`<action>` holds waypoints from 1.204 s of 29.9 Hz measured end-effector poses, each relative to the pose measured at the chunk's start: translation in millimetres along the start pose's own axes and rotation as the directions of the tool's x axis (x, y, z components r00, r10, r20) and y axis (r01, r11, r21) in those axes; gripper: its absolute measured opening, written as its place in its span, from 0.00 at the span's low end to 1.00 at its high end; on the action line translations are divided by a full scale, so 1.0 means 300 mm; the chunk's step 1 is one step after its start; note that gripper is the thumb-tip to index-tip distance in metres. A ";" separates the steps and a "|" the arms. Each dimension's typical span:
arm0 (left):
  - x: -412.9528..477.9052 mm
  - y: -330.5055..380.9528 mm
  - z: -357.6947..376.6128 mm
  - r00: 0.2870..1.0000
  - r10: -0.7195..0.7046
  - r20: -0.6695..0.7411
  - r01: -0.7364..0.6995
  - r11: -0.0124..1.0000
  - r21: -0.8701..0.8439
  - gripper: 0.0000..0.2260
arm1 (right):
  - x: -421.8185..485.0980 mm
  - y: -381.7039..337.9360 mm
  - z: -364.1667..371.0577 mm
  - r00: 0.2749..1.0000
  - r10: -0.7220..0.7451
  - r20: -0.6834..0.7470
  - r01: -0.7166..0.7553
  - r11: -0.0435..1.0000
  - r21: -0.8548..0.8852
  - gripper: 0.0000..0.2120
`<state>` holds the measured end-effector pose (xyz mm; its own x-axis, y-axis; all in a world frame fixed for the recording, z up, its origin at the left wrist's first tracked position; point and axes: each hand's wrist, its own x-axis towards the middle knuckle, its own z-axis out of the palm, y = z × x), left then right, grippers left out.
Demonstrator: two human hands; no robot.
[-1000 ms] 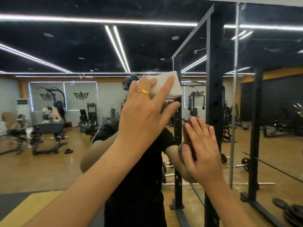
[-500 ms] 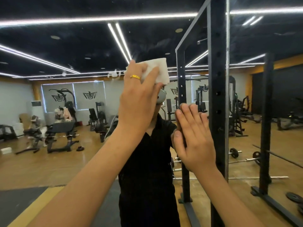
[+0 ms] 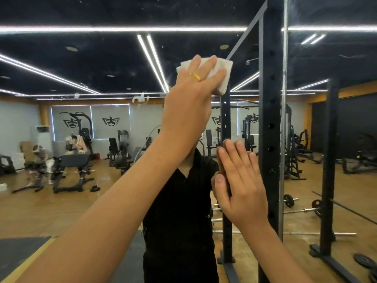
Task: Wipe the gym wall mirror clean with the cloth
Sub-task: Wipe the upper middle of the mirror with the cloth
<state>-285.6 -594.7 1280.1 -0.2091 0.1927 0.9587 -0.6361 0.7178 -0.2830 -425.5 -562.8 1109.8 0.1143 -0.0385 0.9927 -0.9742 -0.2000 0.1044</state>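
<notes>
Cloth [image 3: 228, 67] under left hand [image 3: 189, 99], right hand [image 3: 240, 186] flat

I see long white ceiling light strips [image 3: 122, 29] on a black ceiling [image 3: 102, 62], a glossy brown wooden floor [image 3: 61, 211], and black weight benches [image 3: 69, 162].

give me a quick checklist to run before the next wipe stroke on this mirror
1. Contact: ok, the left hand presses the cloth flat on the mirror with spread fingers.
2. Brace: ok, the right hand lies open-palmed on the glass, below the cloth.
3. Glass beside the cloth clean: not ok, a white smear and specks sit to its left.
4. Wiping face of the cloth clean: cannot tell, it faces the glass.
5. Prints under the bracing palm: cannot tell; probably worth a pass there later.
</notes>
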 end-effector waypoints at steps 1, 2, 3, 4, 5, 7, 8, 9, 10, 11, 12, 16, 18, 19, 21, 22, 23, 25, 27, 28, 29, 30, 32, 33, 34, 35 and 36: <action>0.016 0.004 0.002 1.000 0.004 0.011 -0.004 1.000 0.008 0.19 | 0.000 0.000 0.001 1.000 0.002 -0.002 -0.002 1.000 0.004 0.24; 0.023 0.004 0.004 1.000 0.009 0.023 -0.009 1.000 0.014 0.19 | -0.001 0.000 0.001 1.000 0.004 -0.002 -0.004 1.000 0.009 0.24; 0.022 0.003 0.001 0.999 0.012 0.030 -0.013 1.000 0.019 0.19 | -0.001 0.001 0.001 1.000 0.006 -0.001 -0.006 1.000 0.015 0.24; 0.016 0.000 -0.005 0.999 0.016 0.030 -0.017 1.000 0.023 0.18 | -0.002 0.001 0.000 1.000 0.008 0.002 -0.008 1.000 0.021 0.24; 0.008 -0.004 -0.013 0.999 0.021 0.026 -0.021 0.999 0.024 0.17 | -0.002 0.002 -0.001 1.000 0.010 0.006 -0.010 1.000 0.026 0.24; -0.023 -0.010 -0.028 0.999 0.038 0.026 -0.039 0.999 0.025 0.19 | -0.002 0.002 -0.004 1.000 0.015 0.011 -0.016 0.999 0.032 0.25; -0.047 -0.013 -0.035 0.998 0.051 0.046 -0.052 0.998 0.026 0.19 | -0.002 0.002 -0.005 1.000 0.015 0.010 -0.016 0.999 0.031 0.25; -0.073 -0.017 -0.041 0.995 0.063 0.074 -0.065 0.998 0.025 0.20 | -0.003 0.001 -0.006 1.000 0.014 0.008 -0.015 0.999 0.030 0.25; -0.098 -0.021 -0.046 0.992 0.075 0.097 -0.077 0.997 0.019 0.20 | -0.003 0.000 -0.006 1.000 0.012 0.006 -0.012 1.000 0.029 0.25; -0.114 -0.025 -0.052 0.990 0.080 0.113 -0.081 0.997 0.008 0.21 | -0.002 -0.001 -0.007 1.000 0.010 0.004 -0.010 1.000 0.027 0.25; -0.114 -0.027 -0.053 0.990 0.075 0.121 -0.075 0.997 -0.005 0.22 | -0.001 -0.002 -0.007 1.000 0.010 0.004 -0.010 1.000 0.023 0.25; 0.009 -0.002 -0.023 0.992 0.030 0.120 -0.025 0.999 -0.044 0.20 | -0.004 0.001 -0.006 1.000 0.013 0.007 -0.013 1.000 0.020 0.25; 0.083 0.015 -0.013 0.990 -0.003 0.141 0.013 0.998 -0.068 0.19 | -0.004 0.005 -0.003 1.000 0.007 0.002 -0.007 1.000 0.028 0.25; 0.105 0.018 -0.010 0.987 -0.016 0.158 0.028 0.997 -0.073 0.19 | -0.005 0.006 -0.001 1.000 0.005 0.000 -0.005 1.000 0.030 0.24; 0.108 0.019 -0.013 0.988 -0.013 0.153 0.023 0.997 -0.068 0.19 | -0.005 0.008 0.001 1.000 0.003 -0.001 -0.003 1.000 0.031 0.24; 0.089 0.016 -0.018 0.991 0.006 0.134 0.002 0.998 -0.061 0.20 | -0.004 0.008 0.001 1.000 0.005 0.000 -0.005 0.999 0.033 0.24; 0.059 0.009 -0.025 0.993 0.029 0.115 -0.023 0.998 -0.056 0.21 | -0.003 0.008 -0.001 1.000 0.006 0.000 -0.006 0.999 0.037 0.24; -0.017 -0.020 -0.042 0.993 0.050 0.109 -0.046 0.998 -0.045 0.23 | -0.003 0.008 -0.002 1.000 0.005 0.001 -0.005 0.999 0.043 0.24; -0.092 -0.066 -0.078 0.993 0.020 0.114 -0.016 0.999 -0.037 0.21 | -0.004 0.008 -0.003 1.000 -0.002 0.001 0.002 0.999 0.039 0.24; -0.124 -0.093 -0.102 0.994 -0.014 0.104 0.018 0.999 -0.038 0.19 | -0.004 0.008 -0.003 1.000 -0.005 0.002 0.005 0.999 0.038 0.24; -0.155 -0.119 -0.128 0.995 -0.056 0.087 0.060 0.997 -0.042 0.17 | -0.004 0.009 -0.003 1.000 -0.005 0.003 0.005 0.999 0.038 0.24; -0.181 -0.143 -0.152 0.993 -0.101 0.062 0.104 0.994 -0.043 0.16 | -0.004 0.009 -0.003 1.000 -0.005 0.002 0.005 0.999 0.038 0.24; -0.213 -0.179 -0.182 0.983 -0.183 0.010 0.183 0.983 -0.035 0.15 | -0.005 0.008 -0.002 1.000 -0.005 -0.008 0.005 0.999 0.039 0.24; -0.217 -0.185 -0.184 0.976 -0.216 -0.010 0.216 0.976 -0.037 0.15 | -0.005 0.010 -0.001 1.000 -0.006 -0.013 0.006 0.999 0.038 0.24; -0.214 -0.182 -0.179 0.970 -0.243 -0.026 0.242 0.969 -0.042 0.15 | -0.005 0.010 -0.001 1.000 -0.008 -0.017 0.008 0.999 0.037 0.24; -0.206 -0.171 -0.171 0.964 -0.263 -0.040 0.261 0.964 -0.046 0.14 | -0.005 0.010 0.000 1.000 -0.008 -0.019 0.008 0.999 0.038 0.24; -0.194 -0.156 -0.160 0.961 -0.272 -0.050 0.270 0.962 -0.045 0.13 | -0.005 0.009 0.000 1.000 -0.006 -0.019 0.007 0.999 0.040 0.24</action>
<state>-207.9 -607.4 1238.8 0.0092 0.0236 0.9997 -0.6348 0.7725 -0.0124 -428.3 -563.2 1108.7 0.1164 -0.0191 0.9930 -0.9648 -0.2395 0.1085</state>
